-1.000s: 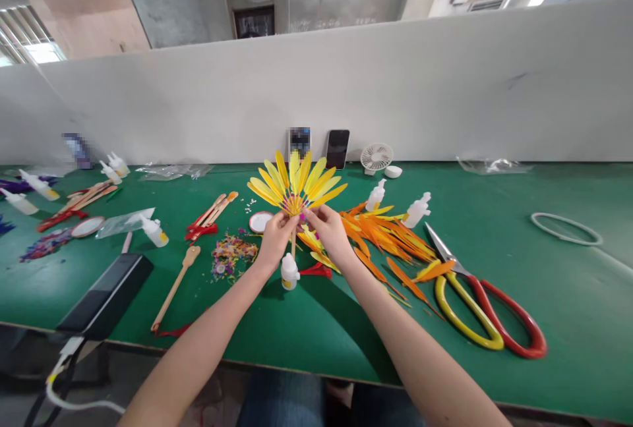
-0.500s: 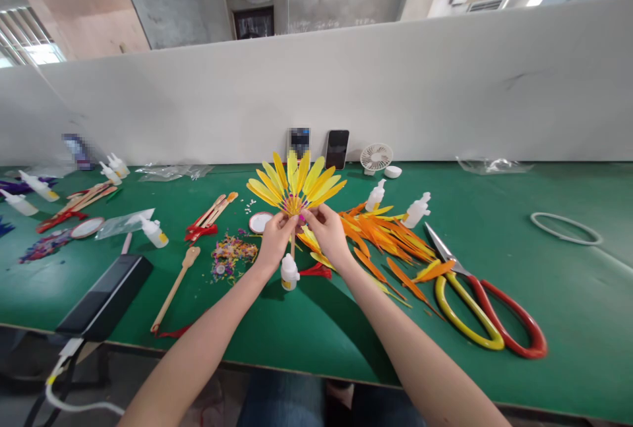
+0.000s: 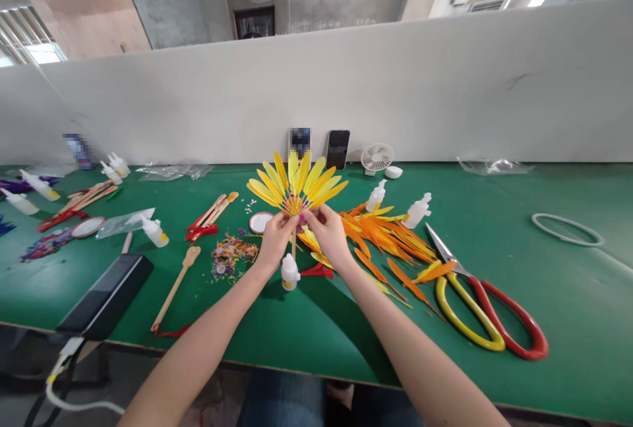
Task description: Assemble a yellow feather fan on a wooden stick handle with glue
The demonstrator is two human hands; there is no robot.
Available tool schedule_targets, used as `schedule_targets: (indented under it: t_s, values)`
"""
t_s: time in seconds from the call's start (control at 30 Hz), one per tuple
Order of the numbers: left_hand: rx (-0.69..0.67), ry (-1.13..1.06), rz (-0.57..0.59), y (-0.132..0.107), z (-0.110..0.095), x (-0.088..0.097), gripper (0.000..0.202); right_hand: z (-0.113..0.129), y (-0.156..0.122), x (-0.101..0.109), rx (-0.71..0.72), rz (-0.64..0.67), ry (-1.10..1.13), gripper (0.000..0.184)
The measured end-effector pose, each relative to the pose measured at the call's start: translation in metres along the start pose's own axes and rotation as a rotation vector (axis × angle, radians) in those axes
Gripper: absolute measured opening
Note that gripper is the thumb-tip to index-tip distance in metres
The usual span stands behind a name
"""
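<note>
A fan of yellow feathers (image 3: 295, 184) on a wooden stick stands upright over the green table (image 3: 316, 328). My left hand (image 3: 275, 240) pinches the base of the feather fan from the left. Fingers of my right hand (image 3: 327, 233) are closed on the same base from the right. Directly below my hands stands a small white glue bottle (image 3: 289, 272). A pile of orange and yellow feathers (image 3: 383, 232) lies just right of my right hand.
Large yellow-and-red scissors (image 3: 477, 305) lie at the right, a white ring (image 3: 566, 228) farther right. Wooden sticks (image 3: 212, 213), colourful scraps (image 3: 232, 256), a wooden spoon-like handle (image 3: 175, 285), more glue bottles (image 3: 415, 211) and a black device (image 3: 106, 295) are spread around. A phone (image 3: 337, 149) and mini fan (image 3: 376, 157) lean at the white wall.
My right hand's fingers have shifted slightly at the fan's base; the fan and my left hand stay almost where they were.
</note>
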State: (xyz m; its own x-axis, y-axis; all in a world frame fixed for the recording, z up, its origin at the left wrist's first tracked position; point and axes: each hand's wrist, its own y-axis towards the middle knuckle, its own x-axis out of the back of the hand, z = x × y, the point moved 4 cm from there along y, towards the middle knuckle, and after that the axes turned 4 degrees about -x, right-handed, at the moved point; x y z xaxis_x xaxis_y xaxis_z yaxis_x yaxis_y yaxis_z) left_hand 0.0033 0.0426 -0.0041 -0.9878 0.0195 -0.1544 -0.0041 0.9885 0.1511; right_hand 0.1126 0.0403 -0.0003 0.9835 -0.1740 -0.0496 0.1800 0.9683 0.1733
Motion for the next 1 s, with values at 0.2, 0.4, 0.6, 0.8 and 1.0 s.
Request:
schedule_targets:
  t_s: [0.2, 0.4, 0.6, 0.8, 1.0]
  values:
    - [-0.011, -0.02, 0.009, -0.0002, -0.0008, -0.0008, 0.018, -0.003, 0.0015, -0.0005, 0.013, 0.026, -0.005, 0.023]
    - [-0.019, -0.011, 0.009, -0.0001, 0.0005, -0.0002, 0.019, -0.0022, 0.0003, -0.0017, 0.042, 0.023, -0.04, 0.024]
    - [-0.034, 0.004, -0.002, -0.0004, -0.0011, -0.0003, 0.017, 0.0021, -0.0007, -0.0015, 0.059, 0.033, -0.091, 0.021]
    - [-0.04, 0.044, -0.051, 0.0006, 0.0009, 0.0041, 0.015, 0.0, -0.0022, -0.0037, 0.066, 0.051, -0.09, 0.018]
    - [-0.032, 0.053, -0.104, 0.0011, -0.0003, 0.008, 0.014, -0.0034, -0.0006, 0.0001, 0.048, -0.028, -0.101, 0.018]
